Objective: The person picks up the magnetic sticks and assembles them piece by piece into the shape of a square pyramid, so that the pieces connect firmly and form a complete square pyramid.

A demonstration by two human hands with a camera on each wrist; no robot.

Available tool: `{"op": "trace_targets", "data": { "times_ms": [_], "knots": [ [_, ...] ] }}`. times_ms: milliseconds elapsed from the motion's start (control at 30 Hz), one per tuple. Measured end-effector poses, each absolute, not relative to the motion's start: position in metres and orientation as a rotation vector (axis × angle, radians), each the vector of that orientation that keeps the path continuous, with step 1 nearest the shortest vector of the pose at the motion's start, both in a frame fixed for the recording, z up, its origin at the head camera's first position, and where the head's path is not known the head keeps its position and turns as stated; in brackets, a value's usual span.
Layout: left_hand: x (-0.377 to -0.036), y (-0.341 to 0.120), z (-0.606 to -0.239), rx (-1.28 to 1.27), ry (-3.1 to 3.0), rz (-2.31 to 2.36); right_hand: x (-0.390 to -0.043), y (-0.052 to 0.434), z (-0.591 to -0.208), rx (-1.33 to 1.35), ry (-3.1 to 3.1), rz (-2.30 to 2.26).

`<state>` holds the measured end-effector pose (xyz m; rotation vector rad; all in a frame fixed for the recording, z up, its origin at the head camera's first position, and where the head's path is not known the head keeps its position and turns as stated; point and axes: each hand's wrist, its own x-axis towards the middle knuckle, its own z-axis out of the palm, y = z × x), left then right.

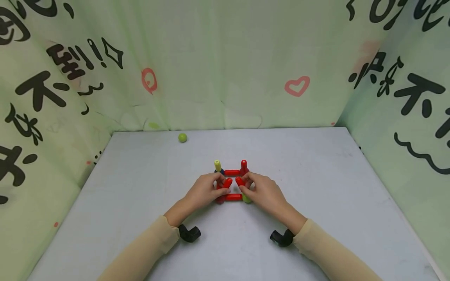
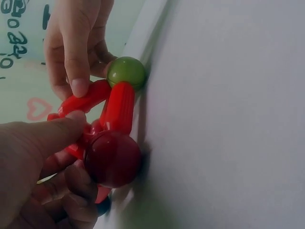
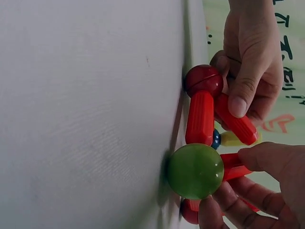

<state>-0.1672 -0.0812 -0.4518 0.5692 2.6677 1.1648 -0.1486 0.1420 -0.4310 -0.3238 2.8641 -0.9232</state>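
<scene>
1. A small frame of red plastic rods and balls [image 1: 233, 185] sits flat on the grey table [image 1: 140, 195], near its middle, just ahead of both hands.
2. The near red rod [image 1: 233, 197] lies left to right, its long axis across the person, joining a dark red ball [image 2: 112, 158] on the left to a green ball [image 3: 195, 171] on the right.
3. The far red rod [image 1: 232, 172] runs parallel to it, with a yellow peg [image 1: 218, 165] and a red peg [image 1: 244, 166] standing upright at its ends.
4. The left hand [image 1: 205, 190] pinches a red rod [image 1: 227, 182] tilted up and inward.
5. The right hand [image 1: 261, 191] likewise pinches a tilted red rod [image 1: 240, 181]; the two tips are close, nearly meeting.
6. A loose green ball [image 1: 182, 137] lies well apart, by the back wall's printed cloth [image 1: 225, 62].
</scene>
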Motion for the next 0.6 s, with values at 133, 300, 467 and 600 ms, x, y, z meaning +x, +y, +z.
{"op": "trace_targets", "data": {
  "times_ms": [133, 300, 467, 600],
  "knots": [
    [-0.168, -0.085, -0.452, 0.519, 2.657, 1.289, -0.153, 0.148, -0.429, -0.281, 2.859, -1.008],
    [-0.175, -0.089, -0.449, 0.387, 2.669, 1.588, -0.170, 0.157, -0.425, -0.232, 2.912, -1.159],
    [-0.185, -0.089, -0.451, 0.315, 2.668, 1.665, -0.188, 0.157, -0.424, -0.234, 2.866, -1.263],
    [-0.188, -0.087, -0.454, 0.306, 2.639, 1.658, -0.193, 0.154, -0.426, -0.268, 2.821, -1.240]
  ]
}}
